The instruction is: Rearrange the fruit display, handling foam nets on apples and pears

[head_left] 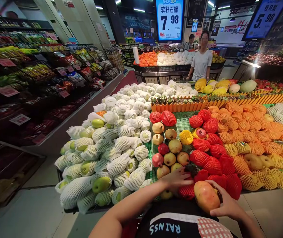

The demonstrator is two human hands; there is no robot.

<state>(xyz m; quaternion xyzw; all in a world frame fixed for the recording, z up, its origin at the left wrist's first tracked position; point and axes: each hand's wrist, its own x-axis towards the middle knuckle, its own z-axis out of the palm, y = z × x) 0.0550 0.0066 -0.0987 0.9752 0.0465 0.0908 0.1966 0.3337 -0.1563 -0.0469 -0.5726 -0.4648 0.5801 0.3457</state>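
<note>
My right hand (227,203) is closed round a bare reddish-yellow pomegranate (205,195), held just above the front edge of the fruit stand. My left hand (176,179) lies with fingers spread on a pomegranate in a red foam net (187,190) at the front of the pile. Right behind it sit several bare pomegranates (169,158) on green matting. More red-netted fruit (205,155) lies to their right.
White-netted green pears (111,155) fill the stand's left part, orange- and yellow-netted fruit (250,138) the right. An orange divider fence (181,105) crosses behind. A person in a grey shirt (202,62) stands beyond. Snack shelves (32,82) line the aisle on the left.
</note>
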